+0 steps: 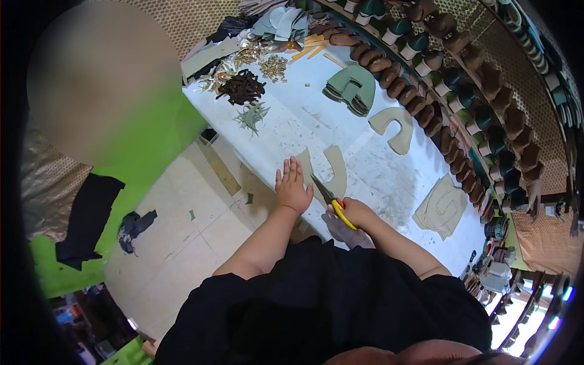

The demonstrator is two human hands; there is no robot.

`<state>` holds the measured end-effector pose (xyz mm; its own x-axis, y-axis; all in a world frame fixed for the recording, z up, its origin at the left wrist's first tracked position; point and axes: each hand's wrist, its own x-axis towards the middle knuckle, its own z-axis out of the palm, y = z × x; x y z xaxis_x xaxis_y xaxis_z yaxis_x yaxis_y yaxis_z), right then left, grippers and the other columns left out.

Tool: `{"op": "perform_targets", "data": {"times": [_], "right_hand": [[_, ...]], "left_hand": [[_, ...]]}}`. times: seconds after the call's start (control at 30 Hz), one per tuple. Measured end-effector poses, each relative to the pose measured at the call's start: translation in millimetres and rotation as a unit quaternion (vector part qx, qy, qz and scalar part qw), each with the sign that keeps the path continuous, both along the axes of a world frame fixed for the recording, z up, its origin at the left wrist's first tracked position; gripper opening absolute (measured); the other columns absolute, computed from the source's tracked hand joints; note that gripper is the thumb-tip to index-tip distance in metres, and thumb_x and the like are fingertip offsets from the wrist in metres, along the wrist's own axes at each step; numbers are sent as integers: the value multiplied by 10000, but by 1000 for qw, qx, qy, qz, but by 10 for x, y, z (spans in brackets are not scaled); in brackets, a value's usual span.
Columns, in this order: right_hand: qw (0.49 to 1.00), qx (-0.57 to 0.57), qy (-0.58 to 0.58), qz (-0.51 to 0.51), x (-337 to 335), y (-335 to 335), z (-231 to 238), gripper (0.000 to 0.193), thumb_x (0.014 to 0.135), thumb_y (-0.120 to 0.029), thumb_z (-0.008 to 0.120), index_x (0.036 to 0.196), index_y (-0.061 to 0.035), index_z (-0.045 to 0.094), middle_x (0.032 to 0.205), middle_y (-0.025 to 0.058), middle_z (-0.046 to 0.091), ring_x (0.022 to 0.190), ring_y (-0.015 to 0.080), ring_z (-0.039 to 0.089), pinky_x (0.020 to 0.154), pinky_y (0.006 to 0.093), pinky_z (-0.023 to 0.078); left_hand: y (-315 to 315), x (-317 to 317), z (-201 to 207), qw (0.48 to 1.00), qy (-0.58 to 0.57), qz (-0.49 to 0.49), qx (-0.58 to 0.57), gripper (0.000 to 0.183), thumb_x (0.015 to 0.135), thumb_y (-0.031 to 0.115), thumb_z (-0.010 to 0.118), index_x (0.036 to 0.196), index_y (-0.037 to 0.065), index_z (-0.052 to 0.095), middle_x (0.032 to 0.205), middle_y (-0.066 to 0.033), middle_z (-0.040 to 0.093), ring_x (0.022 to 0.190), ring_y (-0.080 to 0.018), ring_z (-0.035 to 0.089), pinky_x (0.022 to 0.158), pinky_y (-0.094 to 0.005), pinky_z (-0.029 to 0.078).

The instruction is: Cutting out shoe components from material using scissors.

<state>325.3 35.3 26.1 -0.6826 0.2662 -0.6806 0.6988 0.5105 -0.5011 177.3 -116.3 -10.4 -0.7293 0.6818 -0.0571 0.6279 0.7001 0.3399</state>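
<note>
My left hand (294, 190) lies flat with fingers stretched, pressing on a beige U-shaped shoe upper piece (337, 172) at the near edge of the white table (372, 182). In my right hand (358, 215) is a pair of scissors (338, 213) with yellow and red handles. Its dark blades point up and left, over the piece beside my left fingers. I cannot tell if the blades touch it. Farther right rests a single curved beige piece (398, 125). A stack of green pieces (353, 88) sits beyond it, and a beige stack (442, 207) lies right of my right hand.
Racks of shoes (429, 115) line the table's far right side. At the far left are piles of dark strips (242, 88), gold buckles (274, 68) and green strips (251, 118). Dark cloth (135, 228) and scraps lie on the tiled floor (176, 243).
</note>
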Motion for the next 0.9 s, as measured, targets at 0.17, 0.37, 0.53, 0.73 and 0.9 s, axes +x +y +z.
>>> {"op": "perform_targets", "data": {"times": [0.17, 0.37, 0.53, 0.73, 0.9], "right_hand": [[985, 168, -11, 36, 18, -171, 320, 650, 855, -603, 543, 1036, 21, 548, 880, 245, 664, 827, 411, 652, 725, 482, 516], [966, 251, 60, 24, 63, -336, 78, 513, 856, -450, 603, 1015, 29, 518, 857, 223, 665, 803, 380, 672, 689, 457, 544], [951, 294, 86, 34, 49, -407, -79, 485, 847, -419, 621, 983, 34, 516, 853, 232, 654, 777, 364, 676, 673, 433, 552], [944, 320, 66, 44, 60, -422, -193, 480, 849, -440, 630, 994, 6, 524, 880, 193, 650, 786, 310, 685, 673, 390, 557], [940, 332, 53, 59, 92, -457, -216, 509, 837, -440, 644, 1016, 18, 514, 923, 198, 633, 789, 312, 680, 668, 386, 557]], "left_hand": [[-10, -5, -89, 1000, 7, 7, 7, 736, 869, 287, 528, 1485, 0, 246, 1584, -169, 150, 1471, -313, 119, 1178, -477, 78], [-3, 1, -96, 1000, 14, 19, 8, 705, 856, 237, 510, 1475, -4, 272, 1580, -174, 164, 1468, -328, 128, 1176, -491, 76], [-7, -7, -148, 999, 27, 21, 9, 687, 844, 213, 506, 1462, -9, 303, 1572, -175, 195, 1466, -327, 141, 1175, -495, 73], [-15, -13, -157, 999, 23, 17, 32, 673, 825, 185, 493, 1449, -13, 335, 1567, -181, 213, 1462, -328, 162, 1174, -496, 74], [-24, -9, -201, 998, 32, 17, 43, 671, 815, 178, 486, 1441, -17, 346, 1563, -183, 224, 1459, -328, 174, 1173, -496, 78]]}}
